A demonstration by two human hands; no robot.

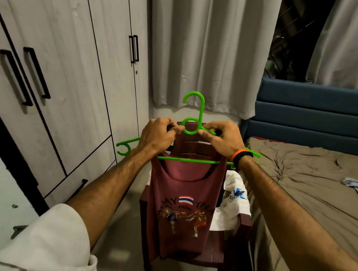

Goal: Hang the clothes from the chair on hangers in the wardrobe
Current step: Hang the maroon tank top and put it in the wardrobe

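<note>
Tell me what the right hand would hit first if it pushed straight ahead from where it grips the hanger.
Probably the top of the chair back, just beyond the right hand on the green hanger. Past that hangs the curtain. Depth is unclear.

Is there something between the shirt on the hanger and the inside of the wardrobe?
Yes. The wardrobe doors at the left are closed, so the maroon shirt on the green hanger cannot go in yet.
</note>
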